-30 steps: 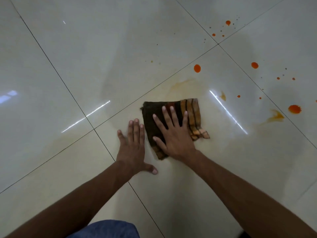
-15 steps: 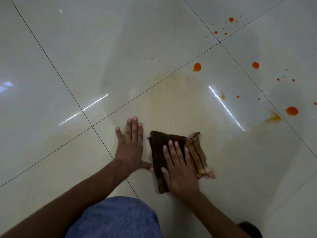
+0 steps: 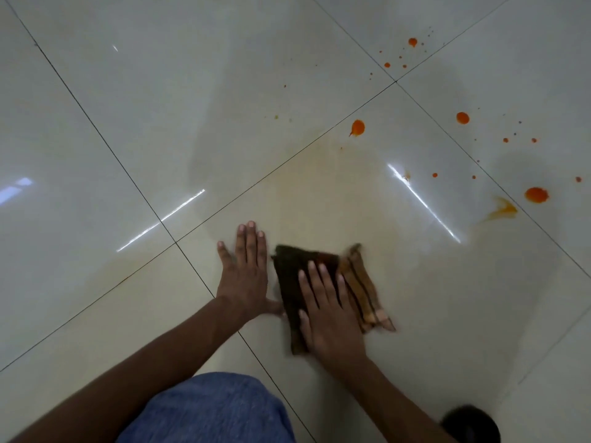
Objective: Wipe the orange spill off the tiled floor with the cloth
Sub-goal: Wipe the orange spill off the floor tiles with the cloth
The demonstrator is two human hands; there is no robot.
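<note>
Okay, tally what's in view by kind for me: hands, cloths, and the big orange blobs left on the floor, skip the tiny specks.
Hands: 2, left hand flat on the tiled floor, right hand pressing the cloth
Cloths: 1, the cloth
Big orange blobs: 3, at and
Total: 6

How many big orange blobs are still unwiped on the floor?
3, plus small specks. One blob sits beside the grout line beyond the cloth; a second lies farther right; a third is near the right edge, next to a smear. None looks hidden.
</note>
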